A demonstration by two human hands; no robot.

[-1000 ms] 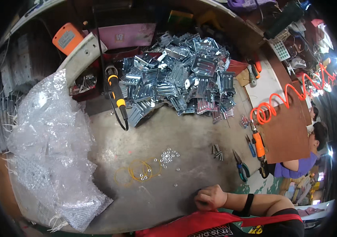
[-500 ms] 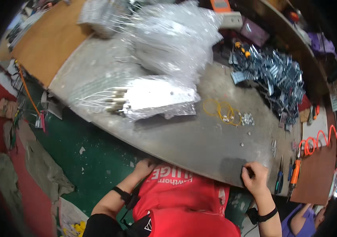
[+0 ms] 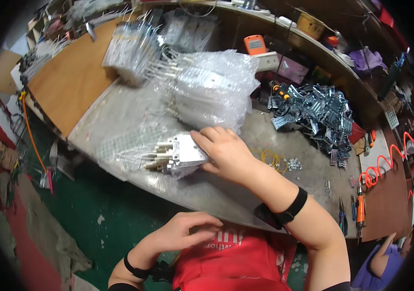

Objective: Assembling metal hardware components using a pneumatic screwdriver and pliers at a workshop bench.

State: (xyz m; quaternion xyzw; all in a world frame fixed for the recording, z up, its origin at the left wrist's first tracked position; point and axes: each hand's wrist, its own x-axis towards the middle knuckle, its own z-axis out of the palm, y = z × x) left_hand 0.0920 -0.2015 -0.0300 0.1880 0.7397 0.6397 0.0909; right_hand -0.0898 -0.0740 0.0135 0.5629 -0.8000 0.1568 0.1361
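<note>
Evidently the pick-up step was in hand: the right hand had its fingers curled over a plastic-wrapped bundle of metal parts lying near the bench's front edge, while the left hand rested loosely open on the red apron. Lifting it probably called for a firmer clasp.

One fisheye camera on my head looked steeply down at the table from close above, my forearms entering below.
</note>
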